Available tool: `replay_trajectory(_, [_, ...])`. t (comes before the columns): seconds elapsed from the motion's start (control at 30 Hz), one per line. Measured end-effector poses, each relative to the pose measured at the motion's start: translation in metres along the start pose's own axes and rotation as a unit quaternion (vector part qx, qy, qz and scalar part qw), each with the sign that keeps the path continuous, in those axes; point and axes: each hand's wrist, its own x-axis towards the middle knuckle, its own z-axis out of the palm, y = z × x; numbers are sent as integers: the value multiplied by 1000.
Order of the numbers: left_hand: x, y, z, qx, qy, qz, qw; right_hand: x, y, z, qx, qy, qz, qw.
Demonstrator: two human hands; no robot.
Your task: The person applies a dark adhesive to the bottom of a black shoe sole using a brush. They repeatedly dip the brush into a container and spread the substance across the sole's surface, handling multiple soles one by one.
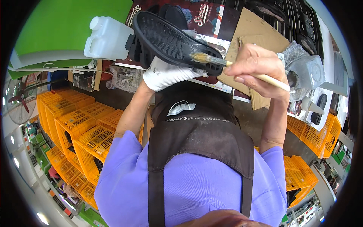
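My left hand, in a white knit glove, grips a black shoe sole from beneath and keeps it tilted over the work surface. In my bare right hand is a paintbrush with a pale wooden handle, pinched between thumb and fingers. Its yellowish bristles touch the sole's upper face near the right end, where a wet-looking whitish smear shows. More black soles lie just behind the one I hold. The glove's fingertips are mostly hidden under the sole.
A white plastic jug stands at the left. Cardboard and printed boxes cover the surface. At the right are a translucent container, a small squeeze bottle and a rack with soles. Orange crates stack behind me.
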Motion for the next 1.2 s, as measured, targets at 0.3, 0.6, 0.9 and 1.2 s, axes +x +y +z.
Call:
replay_trajectory(0.3, [-1, -7, -2, -1, 3, 46, 999, -2, 11, 1, -128, -8, 59, 990])
replay_trajectory(0.6, [2, -13, -9, -147, 1, -22, 989, -17, 13, 0, -162, -1, 123, 979])
replay_trajectory(0.9, [-3, -3, -1, 215, 49, 177, 959, -19, 10, 16, -129, 95, 214, 964])
replay_trajectory(1.2, [-8, -36, 1, 1, 54, 98, 994, -5, -1, 29, 32, 208, 381, 900])
